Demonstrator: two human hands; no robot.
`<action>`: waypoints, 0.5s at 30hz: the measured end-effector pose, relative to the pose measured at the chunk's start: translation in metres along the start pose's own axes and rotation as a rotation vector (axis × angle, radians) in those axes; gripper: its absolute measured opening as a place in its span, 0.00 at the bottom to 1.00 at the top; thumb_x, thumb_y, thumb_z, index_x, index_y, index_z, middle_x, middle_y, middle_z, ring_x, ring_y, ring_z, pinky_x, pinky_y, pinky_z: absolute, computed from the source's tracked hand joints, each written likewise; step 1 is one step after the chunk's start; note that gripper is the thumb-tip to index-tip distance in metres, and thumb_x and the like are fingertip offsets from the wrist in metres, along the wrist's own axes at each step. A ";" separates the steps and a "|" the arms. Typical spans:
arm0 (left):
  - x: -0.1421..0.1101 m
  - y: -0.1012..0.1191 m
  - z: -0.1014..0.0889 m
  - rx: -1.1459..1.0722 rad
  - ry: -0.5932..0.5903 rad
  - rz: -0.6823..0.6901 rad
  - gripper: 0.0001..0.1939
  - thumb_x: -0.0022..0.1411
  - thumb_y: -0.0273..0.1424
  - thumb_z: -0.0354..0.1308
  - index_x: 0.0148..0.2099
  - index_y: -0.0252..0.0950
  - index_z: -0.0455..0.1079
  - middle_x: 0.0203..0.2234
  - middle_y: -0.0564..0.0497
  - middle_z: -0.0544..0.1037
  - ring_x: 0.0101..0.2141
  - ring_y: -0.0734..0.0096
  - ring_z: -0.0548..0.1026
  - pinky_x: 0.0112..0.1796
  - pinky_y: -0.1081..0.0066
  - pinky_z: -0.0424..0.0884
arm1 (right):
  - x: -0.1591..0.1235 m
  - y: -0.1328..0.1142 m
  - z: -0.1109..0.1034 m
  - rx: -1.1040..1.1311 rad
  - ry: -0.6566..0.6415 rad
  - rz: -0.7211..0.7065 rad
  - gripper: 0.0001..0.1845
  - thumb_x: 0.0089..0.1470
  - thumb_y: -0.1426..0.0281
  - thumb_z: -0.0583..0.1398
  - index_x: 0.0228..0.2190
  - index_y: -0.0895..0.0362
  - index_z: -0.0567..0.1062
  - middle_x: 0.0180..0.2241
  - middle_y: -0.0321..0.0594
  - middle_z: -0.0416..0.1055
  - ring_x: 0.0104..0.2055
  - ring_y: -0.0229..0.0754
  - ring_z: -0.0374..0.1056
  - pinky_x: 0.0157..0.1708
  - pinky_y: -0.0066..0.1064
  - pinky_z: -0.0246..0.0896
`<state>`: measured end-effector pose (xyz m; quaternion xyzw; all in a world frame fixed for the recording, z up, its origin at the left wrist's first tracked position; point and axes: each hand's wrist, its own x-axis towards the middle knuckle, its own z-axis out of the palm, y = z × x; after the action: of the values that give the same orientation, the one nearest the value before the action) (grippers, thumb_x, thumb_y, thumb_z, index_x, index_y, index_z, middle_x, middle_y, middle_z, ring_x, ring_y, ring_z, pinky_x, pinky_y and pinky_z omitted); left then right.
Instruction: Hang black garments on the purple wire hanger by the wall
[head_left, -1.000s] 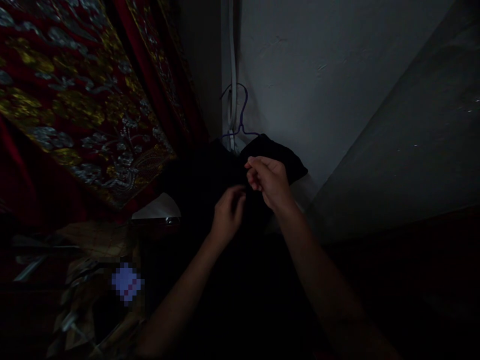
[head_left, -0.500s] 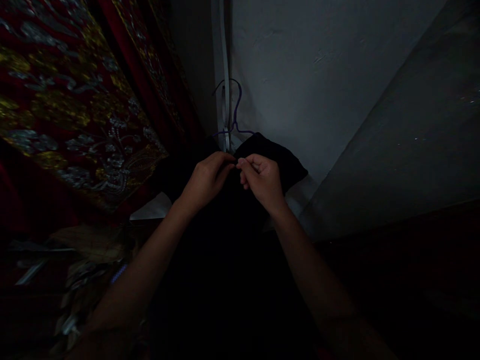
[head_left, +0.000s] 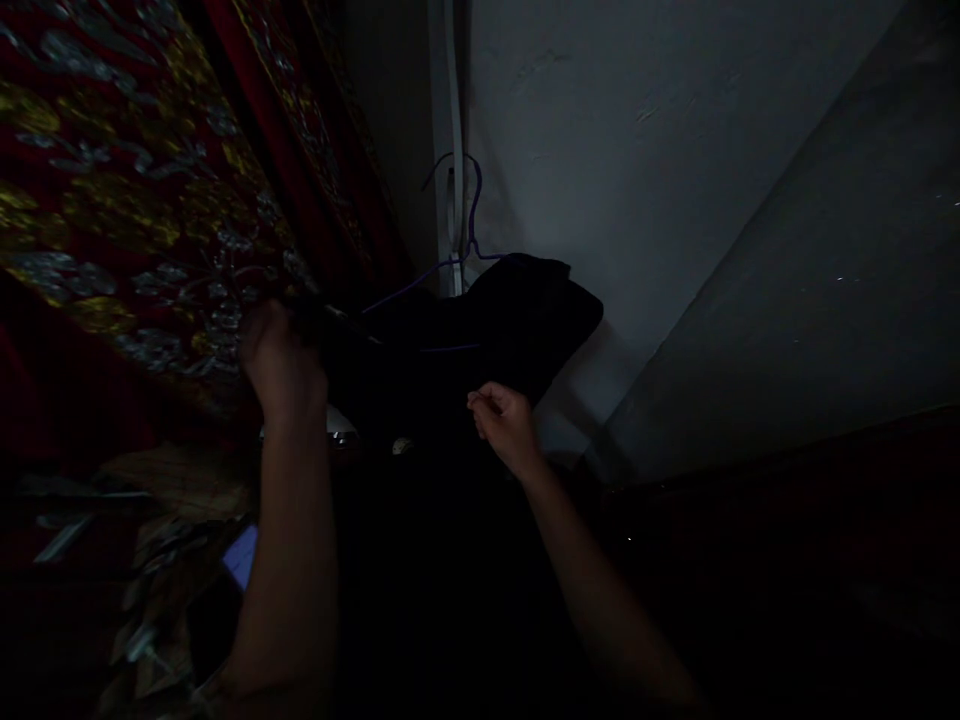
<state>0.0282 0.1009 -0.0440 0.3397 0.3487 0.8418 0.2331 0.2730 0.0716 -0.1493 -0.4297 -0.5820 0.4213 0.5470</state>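
A black garment [head_left: 517, 310] hangs on a thin purple wire hanger [head_left: 475, 205]. Its right shoulder still lies over the hanger, while the hanger's left arm is bare along part of its length. My left hand [head_left: 281, 365], blurred at the fingers, is closed on the garment's left part and holds it out to the left, by the embroidered cloth. Lower and to the right, my right hand [head_left: 504, 425] is pinched closed on the dark fabric in front of the hanger. Deep shadow hides most of the garment's folds and edges.
Red cloth with gold and silver embroidery [head_left: 127, 210] hangs at the left. A pale strap or pole [head_left: 454, 100] runs down behind the hanger, against a grey wall [head_left: 600, 120]. At the lower left, a lit screen [head_left: 241, 555] lies among clutter.
My hands have parted from the middle of the garment. The left swung out left, drawing the fabric off the hanger's left arm. The right moved down slightly.
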 end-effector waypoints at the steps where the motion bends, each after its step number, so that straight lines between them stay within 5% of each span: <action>1: 0.001 -0.008 -0.016 -0.103 0.044 -0.155 0.11 0.69 0.33 0.55 0.32 0.39 0.65 0.26 0.55 0.72 0.32 0.72 0.74 0.39 0.72 0.70 | -0.010 0.000 0.003 0.047 -0.015 0.026 0.15 0.54 0.58 0.59 0.23 0.54 0.68 0.15 0.28 0.59 0.17 0.33 0.55 0.18 0.26 0.49; 5: -0.035 -0.048 -0.065 -0.160 0.120 -0.471 0.19 0.67 0.26 0.55 0.23 0.38 0.57 0.14 0.59 0.61 0.17 0.79 0.64 0.27 0.77 0.64 | -0.037 0.002 0.013 0.199 0.003 0.119 0.15 0.53 0.57 0.59 0.24 0.54 0.69 0.15 0.27 0.59 0.16 0.33 0.54 0.18 0.26 0.50; 8: -0.081 -0.072 -0.078 -0.154 0.098 -0.581 0.14 0.65 0.26 0.57 0.26 0.36 0.64 0.17 0.58 0.68 0.19 0.79 0.68 0.27 0.77 0.65 | -0.042 0.017 0.009 0.189 0.084 0.146 0.14 0.53 0.58 0.58 0.23 0.54 0.69 0.15 0.29 0.59 0.17 0.34 0.56 0.20 0.26 0.51; 12: -0.122 -0.077 -0.063 -0.210 -0.013 -0.621 0.10 0.58 0.36 0.66 0.31 0.36 0.71 0.28 0.51 0.79 0.33 0.71 0.78 0.39 0.71 0.72 | -0.043 0.034 -0.002 -0.029 0.135 0.106 0.17 0.56 0.56 0.59 0.23 0.54 0.71 0.23 0.36 0.69 0.28 0.39 0.67 0.32 0.29 0.62; 15: -0.143 -0.064 -0.039 -0.202 -0.153 -0.545 0.16 0.52 0.42 0.72 0.35 0.37 0.74 0.34 0.50 0.80 0.37 0.68 0.78 0.42 0.70 0.72 | -0.049 0.027 0.002 -0.057 0.013 0.005 0.16 0.59 0.55 0.59 0.41 0.54 0.76 0.43 0.41 0.76 0.48 0.45 0.72 0.51 0.35 0.65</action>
<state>0.1039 0.0360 -0.1709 0.2710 0.3230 0.7507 0.5086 0.2732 0.0323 -0.1887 -0.4494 -0.5891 0.4030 0.5372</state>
